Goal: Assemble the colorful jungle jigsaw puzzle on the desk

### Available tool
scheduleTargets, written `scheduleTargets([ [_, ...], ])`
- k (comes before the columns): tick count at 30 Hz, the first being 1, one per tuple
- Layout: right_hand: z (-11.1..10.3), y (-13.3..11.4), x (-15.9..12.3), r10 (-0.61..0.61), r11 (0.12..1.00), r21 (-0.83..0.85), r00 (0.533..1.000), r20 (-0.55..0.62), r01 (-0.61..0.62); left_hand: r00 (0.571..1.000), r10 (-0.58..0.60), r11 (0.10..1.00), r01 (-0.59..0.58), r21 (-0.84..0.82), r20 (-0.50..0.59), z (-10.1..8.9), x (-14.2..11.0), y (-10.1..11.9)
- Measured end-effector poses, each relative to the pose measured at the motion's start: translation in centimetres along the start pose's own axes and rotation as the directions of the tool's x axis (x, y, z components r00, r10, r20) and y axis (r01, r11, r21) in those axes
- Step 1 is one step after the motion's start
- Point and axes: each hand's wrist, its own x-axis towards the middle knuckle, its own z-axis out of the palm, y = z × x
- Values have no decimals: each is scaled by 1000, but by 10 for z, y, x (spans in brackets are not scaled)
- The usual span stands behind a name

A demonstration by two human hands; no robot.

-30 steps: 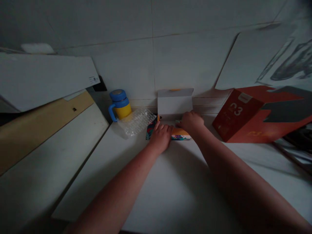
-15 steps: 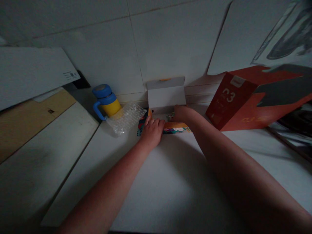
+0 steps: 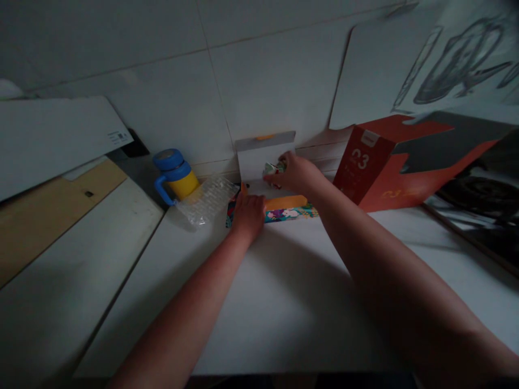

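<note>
A colourful printed cardboard box [image 3: 284,215] stands on the white table with its lid raised against the wall; its inside is white and its front flap orange. My left hand [image 3: 248,216] grips the box's front left corner, fingers over the rim. Above the opening, my right hand [image 3: 295,172] pinches a small crumpled-looking packet [image 3: 272,168], whitish green with a bit of red; its exact kind is too blurred to make out. A small dark spot shows inside the box near the left corner.
Left of the box lies clear bubble wrap [image 3: 211,201] against a blue and yellow mug [image 3: 178,175]. On the right stands a red and grey carton [image 3: 360,167]. White and brown boards [image 3: 52,135] are stacked at the far left. A tiled wall rises behind.
My right hand has risen from inside the box, bringing up the small packet. My left hand stays on the front left corner. The view has shifted slightly to the right.
</note>
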Motion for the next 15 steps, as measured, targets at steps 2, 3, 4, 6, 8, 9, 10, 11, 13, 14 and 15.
scheduleTargets([
  [2,-17,-11,-18,-93,986,130,993,-79,103,1000,-4,1000,5,7,-5,2,0,-2],
  [3,-23,-15,-31,-126,971,190,987,-103,144,1000,3,1000,-3,11,-10,3,0,-2],
  [4,-26,-18,-45,-159,955,236,981,-110,181,1000,11,1000,-10,12,-13,2,-1,-3],
  [6,-23,-19,-77,-241,935,233,961,-133,267,1000,18,1000,-18,-14,-18,1,-2,-2],
  [8,-9,-12,-108,-321,920,203,942,-102,335,999,13,998,-16,-60,-38,-1,-3,-1],
  [9,1,-6,-121,-340,916,197,936,-87,351,998,7,997,-11,-82,-56,-2,-3,0],
  [10,11,1,-132,-341,915,207,938,-58,346,997,-2,995,-6,-101,-76,-3,-3,0],
  [11,22,8,-140,-327,917,227,944,-38,327,995,-13,993,1,-118,-97,-4,-3,0],
  [13,38,21,-149,-309,907,301,951,4,294,990,-31,988,10,-152,-135,-6,-3,-1],
  [14,43,26,-151,-294,900,343,956,21,269,988,-36,985,10,-172,-151,-8,-2,-2],
  [15,46,30,-152,-282,888,388,959,37,246,985,-33,981,0,-193,-168,-10,-3,-4],
])
